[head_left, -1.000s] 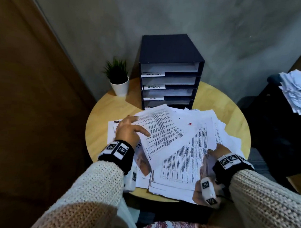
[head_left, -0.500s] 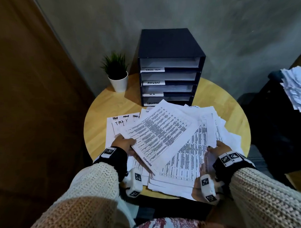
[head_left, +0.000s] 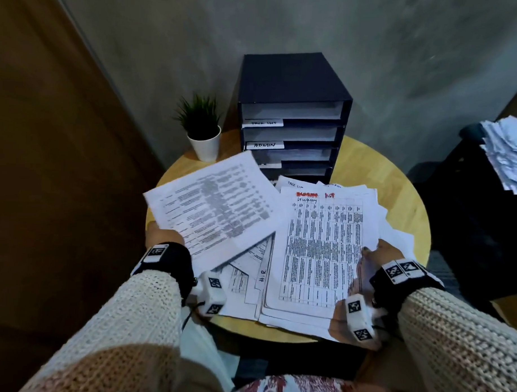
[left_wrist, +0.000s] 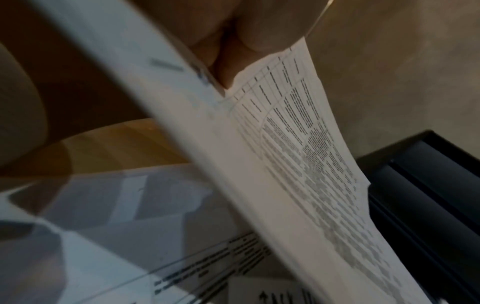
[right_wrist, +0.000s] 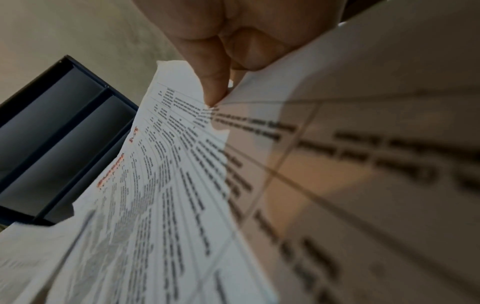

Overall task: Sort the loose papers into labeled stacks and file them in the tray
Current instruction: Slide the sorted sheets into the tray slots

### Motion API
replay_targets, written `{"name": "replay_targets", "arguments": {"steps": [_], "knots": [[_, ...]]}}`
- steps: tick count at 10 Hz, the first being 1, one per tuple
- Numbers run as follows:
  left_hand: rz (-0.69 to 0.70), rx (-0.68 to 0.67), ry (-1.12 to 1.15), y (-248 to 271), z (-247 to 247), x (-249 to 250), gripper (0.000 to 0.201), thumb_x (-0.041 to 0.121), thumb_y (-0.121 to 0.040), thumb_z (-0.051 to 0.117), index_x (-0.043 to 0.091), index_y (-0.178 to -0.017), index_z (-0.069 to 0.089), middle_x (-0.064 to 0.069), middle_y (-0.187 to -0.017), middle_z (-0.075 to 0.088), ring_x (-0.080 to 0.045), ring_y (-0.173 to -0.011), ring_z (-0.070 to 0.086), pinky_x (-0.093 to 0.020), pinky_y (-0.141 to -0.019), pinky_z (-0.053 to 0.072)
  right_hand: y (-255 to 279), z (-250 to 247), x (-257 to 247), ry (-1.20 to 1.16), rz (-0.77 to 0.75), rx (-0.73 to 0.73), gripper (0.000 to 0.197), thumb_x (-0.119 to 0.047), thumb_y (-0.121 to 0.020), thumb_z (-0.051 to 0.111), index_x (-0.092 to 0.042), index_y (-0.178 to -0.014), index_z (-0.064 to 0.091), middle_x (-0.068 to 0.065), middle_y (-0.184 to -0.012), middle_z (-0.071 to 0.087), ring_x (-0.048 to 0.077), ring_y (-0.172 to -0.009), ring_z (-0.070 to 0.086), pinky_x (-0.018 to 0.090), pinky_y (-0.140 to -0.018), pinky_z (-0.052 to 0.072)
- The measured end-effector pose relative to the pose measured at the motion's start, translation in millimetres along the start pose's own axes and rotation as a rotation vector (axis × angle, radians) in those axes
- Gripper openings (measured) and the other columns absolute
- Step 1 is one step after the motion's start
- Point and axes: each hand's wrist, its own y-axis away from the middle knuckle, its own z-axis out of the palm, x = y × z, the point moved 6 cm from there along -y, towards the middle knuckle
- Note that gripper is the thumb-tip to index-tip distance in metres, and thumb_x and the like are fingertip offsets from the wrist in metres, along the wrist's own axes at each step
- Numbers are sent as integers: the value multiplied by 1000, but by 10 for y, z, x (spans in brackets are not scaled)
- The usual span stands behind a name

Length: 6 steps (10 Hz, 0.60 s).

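Note:
My left hand [head_left: 165, 236] pinches the near edge of a printed sheet [head_left: 219, 206] and holds it lifted and tilted over the table's left side; the left wrist view shows the fingers [left_wrist: 241, 41] gripping this sheet [left_wrist: 298, 164]. My right hand [head_left: 378, 252] pinches the right edge of the paper pile [head_left: 320, 250], whose top page is a table with a red heading; the thumb [right_wrist: 213, 82] presses on that pile [right_wrist: 168, 195]. A dark file tray [head_left: 293, 76] with labelled slots stands at the back of the table.
The round wooden table [head_left: 378, 170] stands against a grey wall. A small potted plant [head_left: 201, 129] sits left of the tray. More sheets, one marked H.R [head_left: 262, 275], lie under the lifted page. Another paper heap [head_left: 511, 152] lies on dark furniture at right.
My left hand has drawn the printed sheet off the pile and lifted it leftward. That uncovered the red-headed page. The right hand stayed at the pile's right edge.

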Motion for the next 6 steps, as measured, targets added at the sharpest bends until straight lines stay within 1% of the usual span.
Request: {"name": "replay_targets", "arguments": {"steps": [1,2,3,4,5,6], "knots": [[-9,-125,-364,-91,69,-22,32,15,-100,35,13,-130,47,-6,-138,48,-24,-130,43,-16,-85,39,21,-57,-3,1,-22,22,49,-28,-100,42,-2,-141,37,13,-144,43,29,-130,44,31,-104,34],[31,-136,-505,-56,124,-93,37,12,-100,37,6,-136,41,-12,-142,43,-29,-131,42,-25,-81,42,81,-134,-37,5,-49,-11,46,-29,-100,39,-5,-140,38,12,-142,46,29,-127,46,30,-101,36],[64,-247,-571,188,267,-63,22,13,-100,39,-1,-107,54,-14,-112,56,-25,-102,56,-26,-86,37,124,-173,-81,-6,-58,-16,45,-29,-101,37,-6,-140,39,12,-143,45,29,-128,45,29,-101,36],[8,-401,-638,313,465,-149,27,22,-97,47,11,-72,47,-3,-71,46,-14,-60,42,-25,-73,35,147,-167,-104,-40,-22,-49,46,-30,-100,40,-3,-138,40,13,-143,44,30,-129,44,31,-103,35],[-49,-110,-337,234,345,-212,58,17,-86,55,10,-138,30,-13,-129,43,-28,-101,52,-35,-92,44,182,-134,-128,-17,-1,-86,48,-32,-101,38,-1,-139,38,15,-145,41,30,-130,42,31,-102,36],[44,19,-322,343,255,-69,92,17,-77,62,27,-149,6,-10,-147,19,-34,-129,33,-45,-107,33,171,-95,-158,-39,-11,-107,49,-33,-100,38,-3,-140,37,15,-146,40,28,-132,42,29,-102,35]]}}
